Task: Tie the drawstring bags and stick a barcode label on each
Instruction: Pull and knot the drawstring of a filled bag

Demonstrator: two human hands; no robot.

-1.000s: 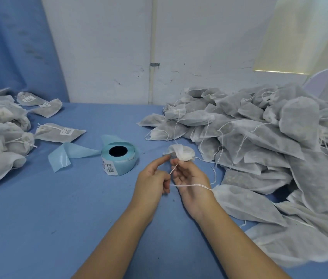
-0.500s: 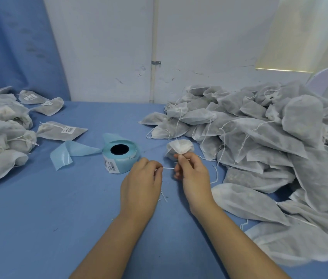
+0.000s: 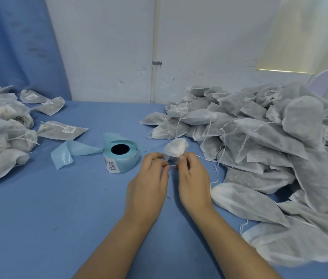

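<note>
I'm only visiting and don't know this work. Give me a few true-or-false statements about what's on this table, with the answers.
1. The left hand and right hand both pinch the string of one bag. True.
2. The label roll stands right of the hands. False: it stands left of them.
3. A big pile of bags lies on the right. True.
4. No bag on the left bears a label. False: a left bag shows a white label.
5. The table is red. False: it is blue.
</note>
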